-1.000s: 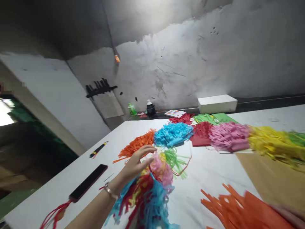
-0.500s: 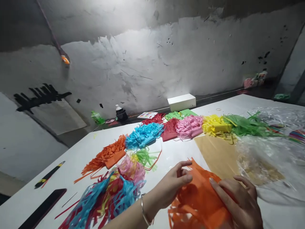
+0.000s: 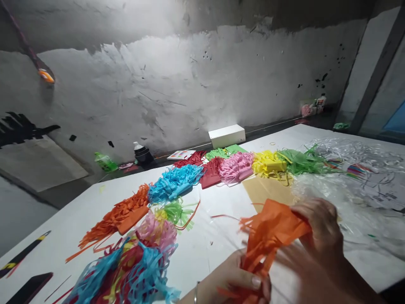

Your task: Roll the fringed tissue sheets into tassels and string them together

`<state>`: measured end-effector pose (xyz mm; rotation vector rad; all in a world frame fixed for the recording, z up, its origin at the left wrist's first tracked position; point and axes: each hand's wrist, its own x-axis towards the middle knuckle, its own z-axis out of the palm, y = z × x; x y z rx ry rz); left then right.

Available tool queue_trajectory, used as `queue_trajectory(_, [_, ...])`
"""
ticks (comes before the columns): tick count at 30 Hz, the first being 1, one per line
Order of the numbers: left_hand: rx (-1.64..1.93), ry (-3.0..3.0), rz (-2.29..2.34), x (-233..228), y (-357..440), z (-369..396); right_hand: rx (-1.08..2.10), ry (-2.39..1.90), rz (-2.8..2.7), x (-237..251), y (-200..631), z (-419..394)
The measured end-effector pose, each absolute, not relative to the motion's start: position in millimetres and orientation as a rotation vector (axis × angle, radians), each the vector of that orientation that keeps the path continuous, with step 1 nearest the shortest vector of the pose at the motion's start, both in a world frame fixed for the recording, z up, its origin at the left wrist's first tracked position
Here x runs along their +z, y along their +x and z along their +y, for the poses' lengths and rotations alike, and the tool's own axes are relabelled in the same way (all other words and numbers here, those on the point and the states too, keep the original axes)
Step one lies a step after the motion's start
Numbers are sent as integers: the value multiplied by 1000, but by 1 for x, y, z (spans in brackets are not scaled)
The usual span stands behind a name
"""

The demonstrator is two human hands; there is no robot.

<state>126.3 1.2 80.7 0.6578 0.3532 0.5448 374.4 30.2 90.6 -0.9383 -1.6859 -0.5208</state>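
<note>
Orange fringe [image 3: 268, 236], 1 pc, is held up off the table [image 3: 209, 249] near the front edge, right of centre. Long axis runs diagonal: solid band up-right at approx the right hand, cut strips hanging down-left toward the left hand.

L to R: a black phone [image 3: 30, 288] and a black-yellow pen [image 3: 22, 255], 1 each, sit at the far left edge. 1 mixed tassel heap [image 3: 126, 270], blue/red/yellow w/ pink on top, lies front left. Behind it runs a row of fringe piles along the back: 1 orange pile [image 3: 117, 215], 1 blue pile [image 3: 174, 181], 1 red pile [image 3: 210, 173], 1 pink pile [image 3: 236, 166], 1 yellow pile [image 3: 268, 164], 1 green pile [image 3: 303, 162]. A small green tuft [image 3: 175, 211] lies in front of the blue. 1 white box [image 3: 226, 136] stands at the back edge. 1 brown sheet [image 3: 268, 192] lies below the yellow pile. Clear plastic [image 3: 354, 177] covers the right part.

Left hand [image 3: 234, 280], 1, bottom centre, pinches the strip ends, thumb closed over them. Right hand [image 3: 319, 236], 1, grips the band end, fingers curled round it; motion blur, so the exact finger hold is unclear.

Open room: bare white strip betw. the tassel heap and the held fringe, running back to the red pile. Left edge is crowded by phone + pen; right side taken by plastic.
</note>
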Motion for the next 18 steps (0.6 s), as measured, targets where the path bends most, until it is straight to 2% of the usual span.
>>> queue_trajectory(4, [710, 687, 566, 72, 78, 3, -657, -868, -1851, 83, 373, 6])
queue_trajectory(9, [991, 834, 1168, 63, -18, -6, -427, -715, -2118, 20, 304, -14])
queue_trajectory(13, [1153, 1736, 1853, 55, -38, -35, -315, -791, -2206, -20, 266, -26])
queue_trajectory(15, [1063, 2349, 1715, 45, -16, -50, -301, -825, -2238, -27, 260, -31])
queue_trajectory(18, [812, 2843, 1210, 29, 31, -61, -326, -811, -2303, -25, 262, -34])
